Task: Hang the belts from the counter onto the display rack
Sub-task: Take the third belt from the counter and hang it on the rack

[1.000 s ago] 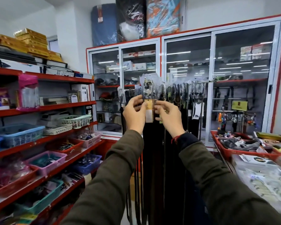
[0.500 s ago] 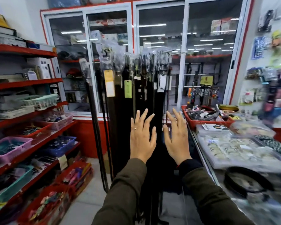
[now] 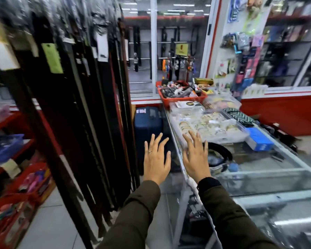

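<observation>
My view has turned from the display rack (image 3: 75,105), where the belts now hang at my left, toward the glass table (image 3: 258,169), so I judge one belt is done and the next one is wanted. Both hands are empty with fingers spread wide: the left hand (image 3: 156,159) is in the gap between rack and table, the right hand (image 3: 196,159) is over the table's near left edge. A coiled black belt (image 3: 221,153) lies just beyond it near that edge, with open glass around it.
</observation>
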The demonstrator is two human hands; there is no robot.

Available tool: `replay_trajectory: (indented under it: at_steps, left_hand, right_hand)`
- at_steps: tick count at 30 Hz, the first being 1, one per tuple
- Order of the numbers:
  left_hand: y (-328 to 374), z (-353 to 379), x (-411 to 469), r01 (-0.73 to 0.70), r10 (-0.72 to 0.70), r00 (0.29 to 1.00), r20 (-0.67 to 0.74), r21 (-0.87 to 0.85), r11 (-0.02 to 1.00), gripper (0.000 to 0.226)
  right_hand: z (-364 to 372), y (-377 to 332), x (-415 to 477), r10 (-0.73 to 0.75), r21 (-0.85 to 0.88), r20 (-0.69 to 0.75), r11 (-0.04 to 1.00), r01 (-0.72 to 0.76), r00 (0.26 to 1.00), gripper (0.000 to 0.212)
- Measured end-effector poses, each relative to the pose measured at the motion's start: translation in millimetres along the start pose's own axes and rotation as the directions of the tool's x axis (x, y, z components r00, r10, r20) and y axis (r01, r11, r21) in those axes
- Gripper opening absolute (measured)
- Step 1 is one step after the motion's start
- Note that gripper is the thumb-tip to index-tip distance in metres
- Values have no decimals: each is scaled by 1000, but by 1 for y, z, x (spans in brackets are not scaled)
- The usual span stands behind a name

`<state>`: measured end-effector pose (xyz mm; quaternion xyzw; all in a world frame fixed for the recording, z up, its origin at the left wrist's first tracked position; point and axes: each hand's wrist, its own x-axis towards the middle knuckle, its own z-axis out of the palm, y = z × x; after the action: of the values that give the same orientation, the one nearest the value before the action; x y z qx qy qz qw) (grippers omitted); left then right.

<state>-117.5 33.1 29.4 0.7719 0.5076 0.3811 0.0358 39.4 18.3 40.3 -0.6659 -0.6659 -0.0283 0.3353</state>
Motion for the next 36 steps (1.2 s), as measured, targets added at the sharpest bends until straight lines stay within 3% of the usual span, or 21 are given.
replay_trajectory:
  at_steps: [4, 7, 10, 12, 17, 24, 27, 30, 36]
  left_hand:
    - [21, 52, -2, -5, 4, 972, 235, 5, 1000, 53]
    - [36, 86, 6, -18, 8, 861, 509, 15, 1000, 62]
    - [52, 113, 15, -65, 18, 729, 684, 42, 997, 73]
    - [61, 128, 21, -124, 43, 692, 721, 59, 991, 78]
    - [72, 148, 30, -184, 71, 710, 701, 87, 979, 66]
    - [56, 133, 15, -52, 55, 810, 584, -21, 998, 34]
    - [40, 116, 8, -48, 73, 833, 549, -59, 997, 33]
    - [31, 99, 2, -122, 118, 855, 505, -25, 992, 36]
    - [30, 59, -2, -69, 107, 899, 425, -104, 992, 42]
  right_hand:
    - [-2, 65, -15, 156, -133, 70, 980, -146, 985, 66]
    - [-6, 110, -21, 295, -307, 184, 923, -231, 938, 78]
    - [-8, 142, -21, 346, -402, 339, 894, -198, 875, 75]
    - [-8, 156, -17, 321, -420, 436, 899, -125, 841, 68]
    - [-8, 170, -4, 237, -392, 453, 919, -46, 859, 39]
    - [-19, 153, 4, 126, -277, 550, 960, 37, 826, 26]
    - [-23, 138, 2, 84, -136, 604, 991, -1, 792, 24]
    - [-29, 123, 2, 71, -128, 621, 992, 11, 780, 24]
    - [-49, 84, 9, 9, -81, 589, 996, 48, 808, 10]
